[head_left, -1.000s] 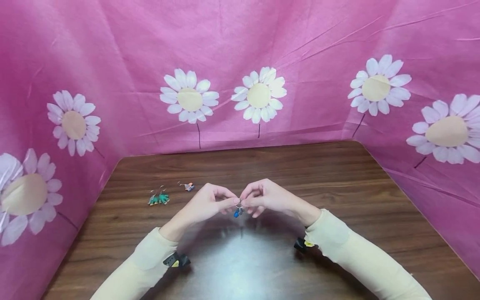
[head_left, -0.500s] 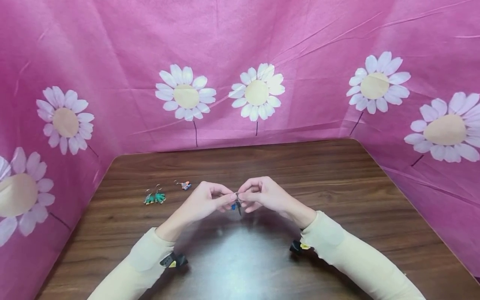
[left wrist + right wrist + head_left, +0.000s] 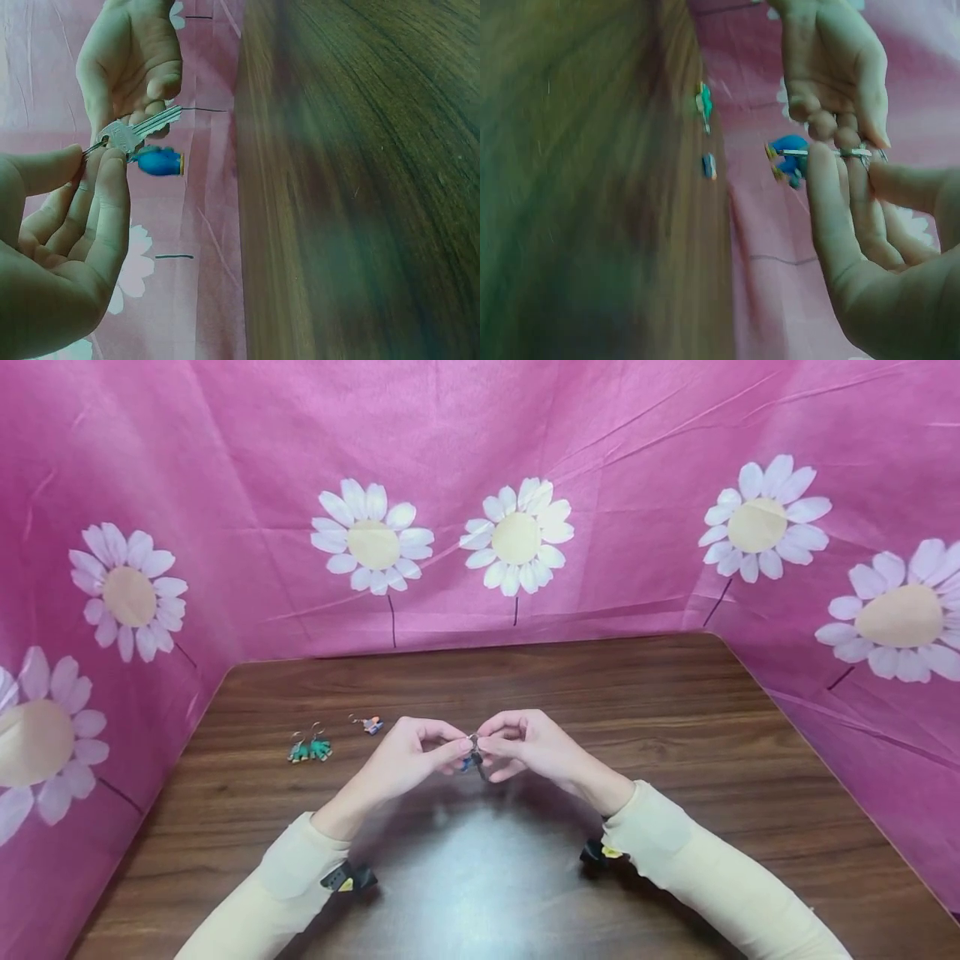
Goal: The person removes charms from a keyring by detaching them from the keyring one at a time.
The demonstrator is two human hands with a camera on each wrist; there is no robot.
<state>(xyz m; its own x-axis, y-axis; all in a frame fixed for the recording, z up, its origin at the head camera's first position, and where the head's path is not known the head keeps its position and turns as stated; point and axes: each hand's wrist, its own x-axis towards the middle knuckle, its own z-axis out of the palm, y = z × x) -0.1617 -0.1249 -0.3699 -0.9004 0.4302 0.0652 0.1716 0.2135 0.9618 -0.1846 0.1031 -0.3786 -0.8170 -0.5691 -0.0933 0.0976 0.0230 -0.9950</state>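
At the middle of the table, my left hand [image 3: 408, 758] and right hand [image 3: 536, 745] meet fingertip to fingertip over a key ring [image 3: 93, 148]. The left thumb and fingers pinch the ring in the left wrist view. My right fingers pinch it from the other side, close to the key's head; their exact contact is partly hidden. From the ring a silver key [image 3: 142, 129] sticks out, and beside it hangs a small blue figure charm [image 3: 160, 161]. In the right wrist view the key [image 3: 793, 153] appears edge-on next to the blue charm [image 3: 789, 142].
Left of my hands, two green figure keychains [image 3: 311, 749] lie together on the brown wooden table [image 3: 637, 693]. An orange-and-grey keychain [image 3: 372, 724] lies just behind them. A pink cloth [image 3: 600, 435] with white flowers encloses the table's back and sides.
Both hands stay together at the ring, slightly higher in the view. The key and blue charm have turned and swung below the fingers; the head view has shifted a little.
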